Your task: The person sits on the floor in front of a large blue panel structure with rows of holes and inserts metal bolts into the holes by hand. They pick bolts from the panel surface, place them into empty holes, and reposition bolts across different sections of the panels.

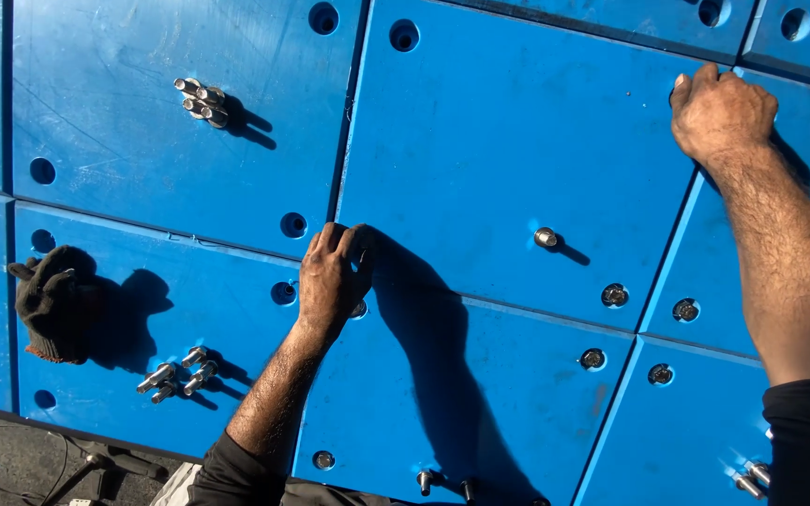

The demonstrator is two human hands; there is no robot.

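Large blue panels with round holes near their corners lie side by side under me. My left hand rests at a corner joint with fingers curled around what looks like a metal bolt at a hole. My right hand is far right and up, fingers curled, knuckles pressed on a panel corner beside a hole; I see nothing in it. A single bolt lies loose on the middle panel between the hands.
Bolt clusters lie at upper left, lower left and bottom right. A dark glove sits at the left. Bolts sit in several holes near the right joint. Dark ground with a cable shows at bottom left.
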